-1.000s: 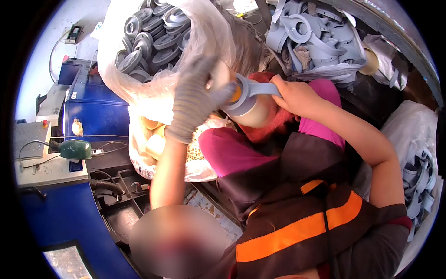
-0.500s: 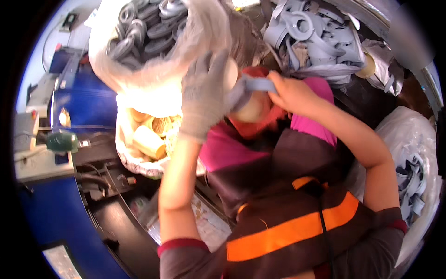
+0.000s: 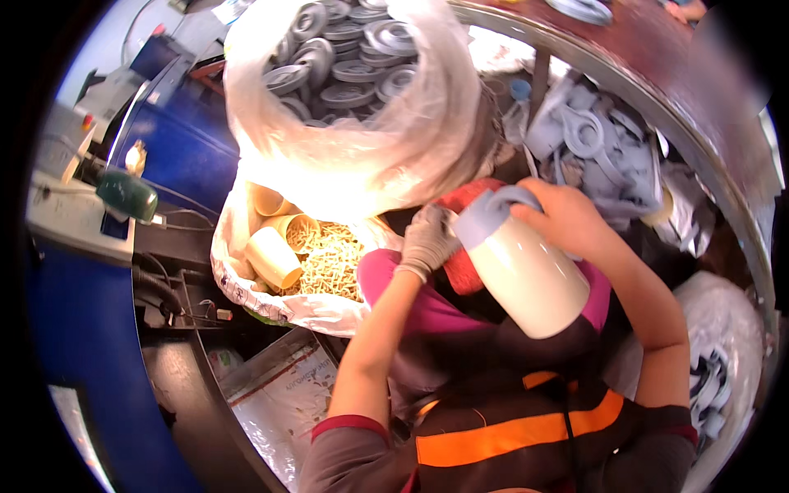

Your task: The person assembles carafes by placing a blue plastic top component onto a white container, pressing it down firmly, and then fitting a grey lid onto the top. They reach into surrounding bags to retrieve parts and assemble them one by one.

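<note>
jug [image 3: 538, 283]: cream with a grey top [image 3: 481, 223]; it leans above your lap [image 3: 440, 316], top to the left and up, bottom to the right and down.
right hand [image 3: 563, 215]: bare, and wrapped around the grey handle [image 3: 514, 195] of the jug.
left hand [image 3: 429, 240]: in a grey glove, fingers bent, right at the jug's top; you cannot tell if it grips or just touches.
red cloth [image 3: 465, 273]: on your lap, partly behind the jug.
big bag [image 3: 353, 177]: far side, to your left, full of grey lids [image 3: 349, 72].
low bag [image 3: 288, 312]: left of your knee, with yellow cups [image 3: 275, 259] and little yellow sticks [image 3: 333, 267].
grey parts [image 3: 608, 148]: in a pile beyond your right hand.
green lamp [image 3: 126, 195]: far to your left.
</note>
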Motion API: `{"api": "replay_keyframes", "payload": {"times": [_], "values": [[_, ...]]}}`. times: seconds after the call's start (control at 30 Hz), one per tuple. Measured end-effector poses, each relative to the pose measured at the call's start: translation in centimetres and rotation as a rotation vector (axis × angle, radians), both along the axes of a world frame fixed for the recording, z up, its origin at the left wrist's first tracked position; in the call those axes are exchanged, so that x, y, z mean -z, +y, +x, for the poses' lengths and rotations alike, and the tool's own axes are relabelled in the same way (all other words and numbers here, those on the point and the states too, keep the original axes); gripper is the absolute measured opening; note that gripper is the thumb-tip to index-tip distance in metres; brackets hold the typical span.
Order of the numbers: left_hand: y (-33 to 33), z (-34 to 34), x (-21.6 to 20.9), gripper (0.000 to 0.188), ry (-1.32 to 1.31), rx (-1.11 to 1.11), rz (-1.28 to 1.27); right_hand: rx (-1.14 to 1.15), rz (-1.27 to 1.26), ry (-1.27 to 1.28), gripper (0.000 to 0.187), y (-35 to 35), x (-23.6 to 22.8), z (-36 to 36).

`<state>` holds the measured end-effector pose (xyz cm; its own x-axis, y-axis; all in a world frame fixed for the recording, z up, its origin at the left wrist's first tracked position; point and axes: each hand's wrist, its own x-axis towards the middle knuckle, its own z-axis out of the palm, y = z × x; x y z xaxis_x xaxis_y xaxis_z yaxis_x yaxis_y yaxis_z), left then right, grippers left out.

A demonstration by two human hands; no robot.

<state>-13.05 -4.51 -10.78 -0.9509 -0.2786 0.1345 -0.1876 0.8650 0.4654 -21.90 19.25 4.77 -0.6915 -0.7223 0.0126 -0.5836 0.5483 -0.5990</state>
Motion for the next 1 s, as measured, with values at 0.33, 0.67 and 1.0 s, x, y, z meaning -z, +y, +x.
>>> {"api": "replay_keyframes", "payload": {"times": [0.33, 0.67, 1.0], "values": [[-2.9, 5.2, -7.7, 0.037, 0.226, 0.063, 0.785, -0.472, 0.053, -0.141, 0.041, -11.1, -2.0, -0.2], [-7.3, 11.3, -2.9, 0.053, 0.654, -0.235, 1.730, -0.309, -0.261, 0.285, 0.031, -41.2, 2.3, -18.8], [-9.0, 12.7, -3.4, 0.062, 0.731, -0.356, 1.554, -0.096, 0.336, 0.443, 0.054, -46.1, 8.7, -18.9]]}}
